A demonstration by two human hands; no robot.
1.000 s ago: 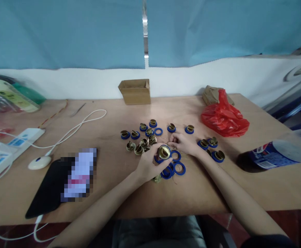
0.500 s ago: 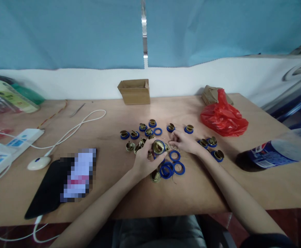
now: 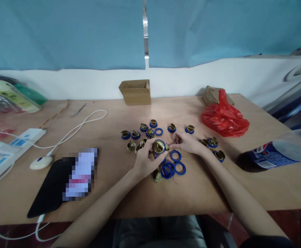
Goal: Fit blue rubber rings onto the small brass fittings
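Note:
My left hand holds a round brass fitting with a blue ring around it, lifted just above the wooden table. My right hand rests beside it, fingertips pinched together close to the fitting; what they pinch is too small to tell. Several loose blue rings lie just below the hands, next to one bare brass fitting. Several brass fittings set in blue rings spread in an arc behind and to the right.
A small open cardboard box and a red plastic bag stand at the back. A dark bottle lies at the right. A phone on a black pad, a white mouse and a power strip sit left.
My left hand lifted the fitting up and to the left, away from the loose rings. My right hand's fingers closed in toward it.

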